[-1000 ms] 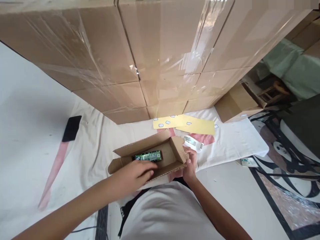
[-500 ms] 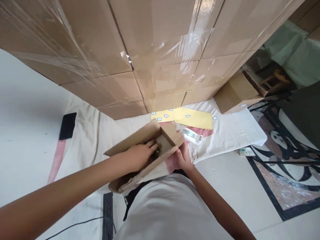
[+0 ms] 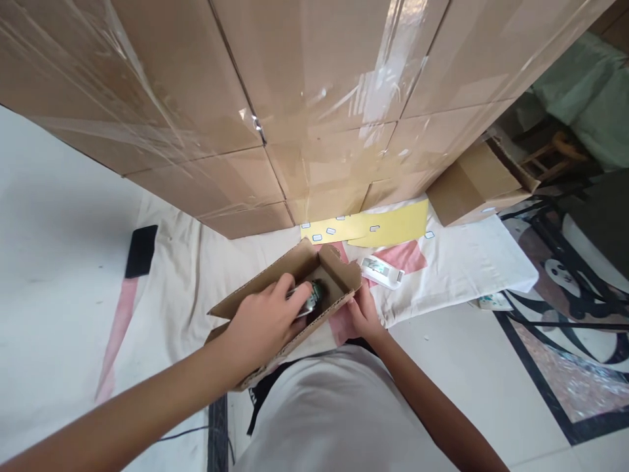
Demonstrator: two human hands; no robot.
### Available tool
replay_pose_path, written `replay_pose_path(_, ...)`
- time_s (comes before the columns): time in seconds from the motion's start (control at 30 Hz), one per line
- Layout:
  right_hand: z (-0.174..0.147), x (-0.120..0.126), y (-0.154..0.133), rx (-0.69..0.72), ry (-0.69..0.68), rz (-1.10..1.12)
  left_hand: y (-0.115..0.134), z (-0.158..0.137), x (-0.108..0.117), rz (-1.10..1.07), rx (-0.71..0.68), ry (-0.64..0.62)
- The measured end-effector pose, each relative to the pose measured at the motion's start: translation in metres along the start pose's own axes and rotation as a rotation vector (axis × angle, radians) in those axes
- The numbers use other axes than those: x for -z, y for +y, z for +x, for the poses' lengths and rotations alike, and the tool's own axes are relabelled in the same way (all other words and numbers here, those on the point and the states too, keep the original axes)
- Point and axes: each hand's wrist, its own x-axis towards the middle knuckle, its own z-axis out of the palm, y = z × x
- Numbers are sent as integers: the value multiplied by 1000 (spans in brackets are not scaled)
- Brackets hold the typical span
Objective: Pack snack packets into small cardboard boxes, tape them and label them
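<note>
My left hand (image 3: 275, 308) reaches into an open cardboard box (image 3: 338, 270), its fingers curled around a small shiny object (image 3: 309, 298). That object looks clear and dark green; its exact kind I cannot make out, since the fingers cover part of it. My right hand (image 3: 364, 314) grips the near right corner of the box, thumb on the outer wall. The box tilts in front of my body over a whitish cloth (image 3: 181, 288). Just beyond my right hand lies a white oblong item (image 3: 382, 272) with a printed panel.
A tall stack of taped cartons (image 3: 339, 164) rises in front. At its foot lie yellow strips (image 3: 403, 223) with small blue-edged labels. Another open carton (image 3: 472, 183) stands to the right. A black patch (image 3: 141, 251) is on the left, and a panda-patterned surface (image 3: 555, 288) is at right.
My left hand has lifted slightly and drawn back in the box, its fingers now closed around the shiny object. My right hand still grips the box corner. The view has shifted a little.
</note>
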Motion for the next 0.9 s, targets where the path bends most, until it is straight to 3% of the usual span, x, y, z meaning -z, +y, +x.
replay_pose_path(0.1, 1, 0, 1, -14, 16, 11, 3, -22, -5, 0, 136, -31)
replay_pose_path(0.23, 2, 0, 3, -69, -12, -23, 9, -26, -33, 19, 194, -346)
replay_pose_path(0.3, 2, -1, 4, -101, -44, -59, 9, -23, -43, 19, 183, -416)
replay_pose_path(0.43, 2, -1, 5, -107, -59, -83, 4, -15, -41, 6, 126, -400)
replay_pose_path(0.67, 3, 0, 3, -61, -63, -126, -7, 12, -1, -240, 23, -558)
replay_pose_path(0.9, 4, 1, 4, -27, -64, -110, 8, 28, -32, -295, 109, -575)
